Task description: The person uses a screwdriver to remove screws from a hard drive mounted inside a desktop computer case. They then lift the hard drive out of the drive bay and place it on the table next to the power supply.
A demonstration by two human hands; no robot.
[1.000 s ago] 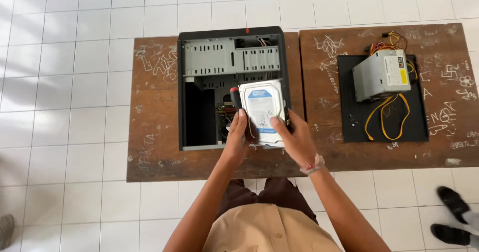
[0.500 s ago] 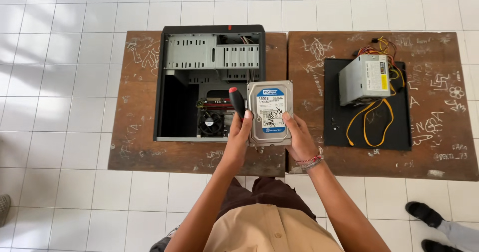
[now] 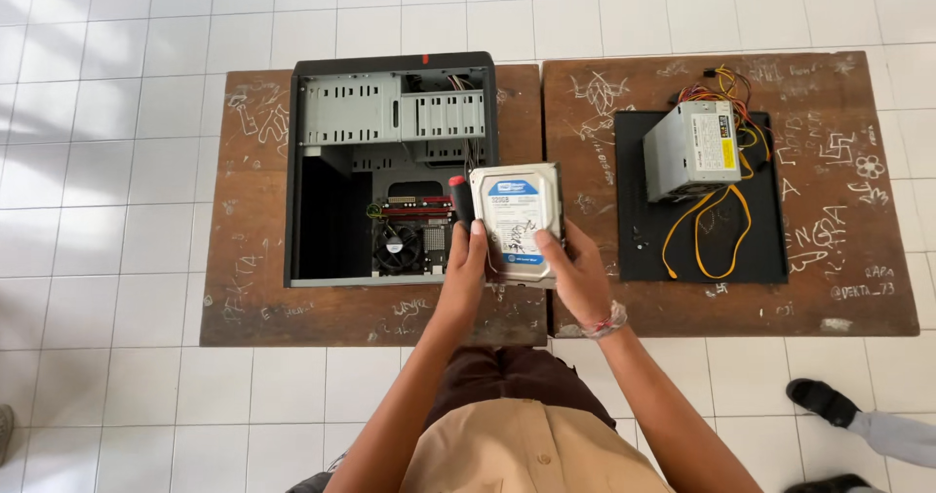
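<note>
I hold a silver hard drive (image 3: 517, 215) with a white and blue label up in front of me, over the gap between two wooden tables. My left hand (image 3: 466, 261) grips its left edge and also pinches a screwdriver (image 3: 458, 200) with a red and black handle. My right hand (image 3: 575, 274) supports the drive's lower right corner. An open black computer case (image 3: 336, 176) lies flat on the left table, its motherboard and cooler fan (image 3: 395, 247) showing just left of my left hand.
On the right wooden table (image 3: 829, 288) a black side panel (image 3: 760, 249) carries a grey power supply (image 3: 690, 149) with yellow and coloured cables trailing off it. Another person's black shoe (image 3: 824, 400) and trouser leg are on the white tiled floor at lower right.
The view has shifted so the tables sit further right and lower. The hard drive stays in both hands, held slightly higher and more face-up toward the camera.
</note>
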